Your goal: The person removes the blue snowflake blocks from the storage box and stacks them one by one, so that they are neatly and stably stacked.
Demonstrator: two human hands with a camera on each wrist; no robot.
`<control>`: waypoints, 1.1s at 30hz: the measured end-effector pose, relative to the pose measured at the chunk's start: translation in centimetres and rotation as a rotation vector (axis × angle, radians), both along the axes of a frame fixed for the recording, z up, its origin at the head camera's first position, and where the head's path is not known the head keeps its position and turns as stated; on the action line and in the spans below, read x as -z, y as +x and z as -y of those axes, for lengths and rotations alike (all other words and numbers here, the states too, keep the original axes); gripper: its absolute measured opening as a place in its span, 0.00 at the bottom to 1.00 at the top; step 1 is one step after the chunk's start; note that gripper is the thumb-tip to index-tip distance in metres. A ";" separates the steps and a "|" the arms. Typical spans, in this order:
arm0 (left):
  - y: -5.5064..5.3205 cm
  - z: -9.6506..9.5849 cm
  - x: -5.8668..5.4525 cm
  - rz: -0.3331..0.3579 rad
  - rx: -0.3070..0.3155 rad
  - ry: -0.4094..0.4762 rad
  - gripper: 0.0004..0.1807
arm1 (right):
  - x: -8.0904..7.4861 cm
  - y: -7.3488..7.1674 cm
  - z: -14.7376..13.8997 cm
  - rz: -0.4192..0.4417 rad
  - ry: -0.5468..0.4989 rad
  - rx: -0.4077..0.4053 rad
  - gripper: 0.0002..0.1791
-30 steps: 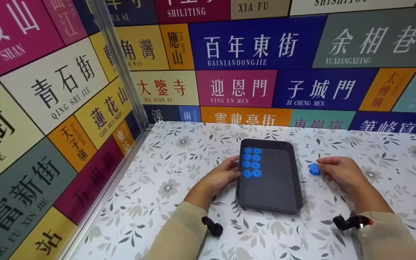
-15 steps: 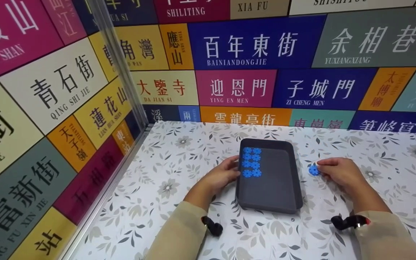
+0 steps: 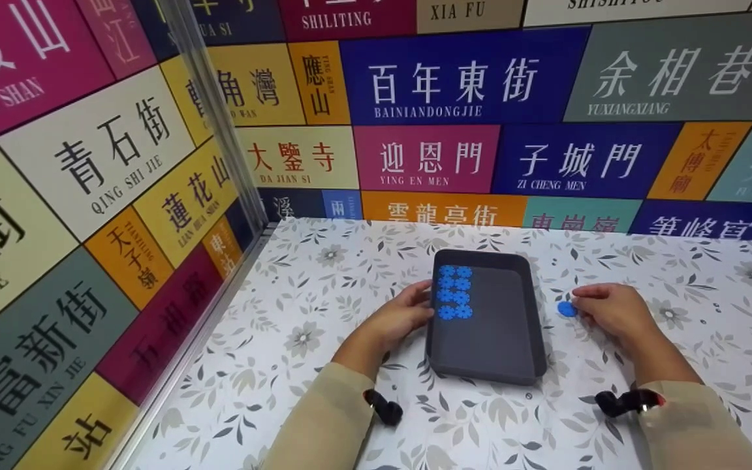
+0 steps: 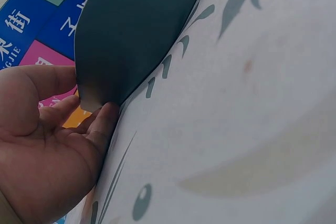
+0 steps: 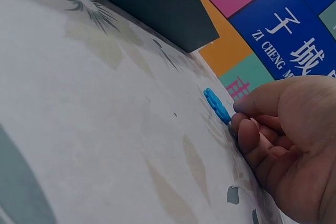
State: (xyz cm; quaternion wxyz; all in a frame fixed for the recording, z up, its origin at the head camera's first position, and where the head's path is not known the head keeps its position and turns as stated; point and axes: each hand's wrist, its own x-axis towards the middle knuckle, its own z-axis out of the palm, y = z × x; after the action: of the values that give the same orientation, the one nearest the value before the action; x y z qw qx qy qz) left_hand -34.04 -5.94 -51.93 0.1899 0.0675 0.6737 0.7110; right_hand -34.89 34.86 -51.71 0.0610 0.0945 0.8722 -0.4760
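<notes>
In the head view a dark grey rectangular tray (image 3: pixel 487 356) lies on the table. My left hand (image 3: pixel 399 320) holds its left wall; in the left wrist view the thumb and fingers (image 4: pixel 102 124) meet the tray's wall (image 4: pixel 134 22) at its lower corner. Several blue snowflake discs (image 3: pixel 455 292) lie flat in paired rows at the tray's upper left. Right of the tray, my right hand (image 3: pixel 611 313) pinches one blue snowflake disc (image 3: pixel 567 309) between thumb and fingertips. The right wrist view shows that disc (image 5: pixel 216 105) nearly edge-on, its rim notched, close over the tabletop.
A white tablecloth (image 3: pixel 304 281) with grey leaves and flowers covers the table. Walls of coloured sign panels (image 3: pixel 454 78) rise behind and to the left, with a metal corner post (image 3: pixel 219 117) between them. Both sleeves carry black wrist devices (image 3: pixel 386 410).
The disc in my right hand has turned, its face showing less of its notched pattern. That wrist has shifted slightly left. The left hand, tray and discs inside stay in place.
</notes>
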 end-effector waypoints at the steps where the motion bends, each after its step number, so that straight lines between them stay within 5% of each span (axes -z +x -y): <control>1: 0.0 0.0 0.0 0.000 0.001 -0.002 0.37 | -0.1 0.0 0.1 -0.004 0.002 0.001 0.26; 22: 0.0 0.0 0.0 0.001 0.006 -0.029 0.38 | -4.3 1.2 6.6 -0.112 -0.153 -0.158 0.28; 33: 0.0 0.0 0.0 -0.002 -0.002 -0.026 0.38 | -5.7 -0.2 10.3 -0.108 -0.208 -0.240 0.19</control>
State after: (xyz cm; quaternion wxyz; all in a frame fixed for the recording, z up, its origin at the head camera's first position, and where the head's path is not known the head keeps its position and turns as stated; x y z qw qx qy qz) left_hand -34.06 -5.96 -51.96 0.1892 0.0651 0.6833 0.7022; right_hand -35.09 24.59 -46.02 0.0802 -0.0429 0.8252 -0.5574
